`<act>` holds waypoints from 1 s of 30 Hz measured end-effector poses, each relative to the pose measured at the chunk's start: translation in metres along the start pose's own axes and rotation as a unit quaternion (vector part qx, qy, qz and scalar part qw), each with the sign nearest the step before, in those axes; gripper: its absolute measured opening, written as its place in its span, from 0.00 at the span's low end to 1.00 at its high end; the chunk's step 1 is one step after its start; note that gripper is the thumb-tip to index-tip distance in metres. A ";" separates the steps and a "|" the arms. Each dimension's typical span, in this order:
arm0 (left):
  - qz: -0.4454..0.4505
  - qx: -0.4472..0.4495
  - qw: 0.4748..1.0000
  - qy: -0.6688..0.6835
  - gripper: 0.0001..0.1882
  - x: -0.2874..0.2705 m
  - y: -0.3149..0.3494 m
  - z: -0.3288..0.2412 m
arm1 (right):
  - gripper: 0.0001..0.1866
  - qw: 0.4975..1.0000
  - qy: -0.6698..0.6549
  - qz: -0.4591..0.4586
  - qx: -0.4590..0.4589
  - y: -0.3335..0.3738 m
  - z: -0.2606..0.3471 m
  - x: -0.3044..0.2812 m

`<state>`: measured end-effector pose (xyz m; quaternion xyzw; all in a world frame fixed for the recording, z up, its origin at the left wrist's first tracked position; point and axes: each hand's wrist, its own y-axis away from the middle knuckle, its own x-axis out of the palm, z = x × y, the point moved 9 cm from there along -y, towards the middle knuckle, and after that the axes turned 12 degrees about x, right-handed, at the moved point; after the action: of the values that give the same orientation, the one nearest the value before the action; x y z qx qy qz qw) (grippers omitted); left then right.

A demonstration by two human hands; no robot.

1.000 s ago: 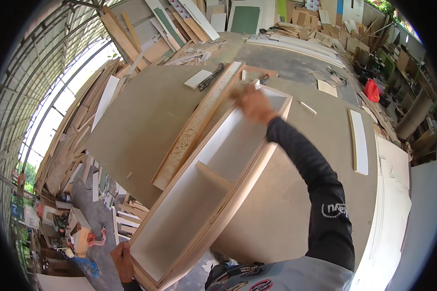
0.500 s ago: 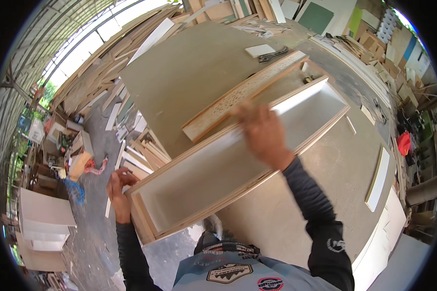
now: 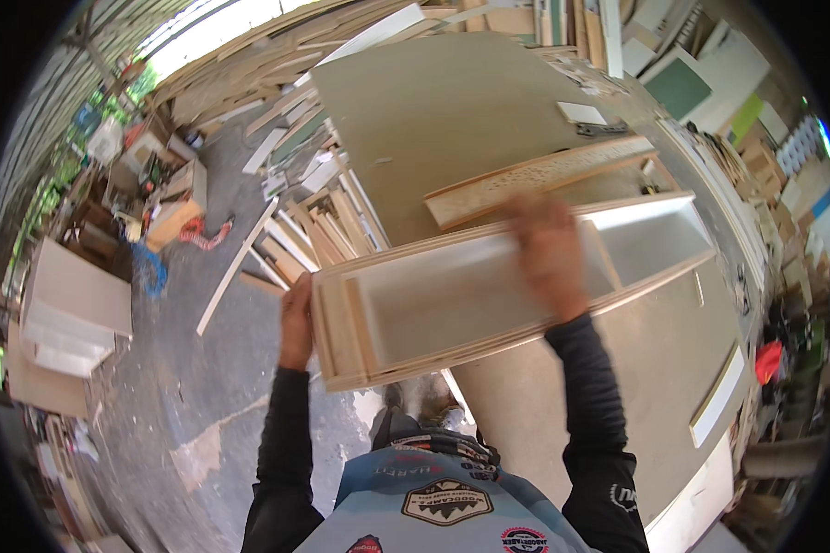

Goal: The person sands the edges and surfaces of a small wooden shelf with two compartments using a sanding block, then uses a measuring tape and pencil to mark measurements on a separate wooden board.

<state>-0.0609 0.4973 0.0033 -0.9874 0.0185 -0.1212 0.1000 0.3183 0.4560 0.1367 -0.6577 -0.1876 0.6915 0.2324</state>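
Observation:
A long, shallow wooden box [image 3: 452, 324] with a white inside lies across the work surface, its near left end sticking out past the edge. Inside it a thin wooden divider [image 3: 599, 253] crosses near the right end, and a pale strip stands near the left end. My left hand [image 3: 297, 318] grips the box's left end, fingers partly hidden behind the frame. Over the middle and far rim of the box is my right hand [image 3: 549, 258], smeared by motion; whether it holds anything cannot be made out.
Beyond the box, a shallow wooden panel with raised edges [image 3: 544, 175] rests on the large brown board [image 3: 415, 120]. A white piece [image 3: 581, 113] lies farther back. Offcuts [image 3: 318, 226] are piled at the left, and a white strip [image 3: 716, 396] lies at the right.
The view has swung, and the box lies more level across it. My right hand has shifted along the box and is more blurred. My left hand stays at the left end.

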 end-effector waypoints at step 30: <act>0.017 0.018 0.975 0.220 0.24 0.047 0.011 0.041 | 0.24 0.979 -0.159 0.127 0.019 0.012 0.239 -0.028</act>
<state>-0.0051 0.4916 -0.0272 -0.9340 0.0551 -0.3344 0.1131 0.0797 0.4407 0.1683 -0.5531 -0.1238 0.8146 0.1229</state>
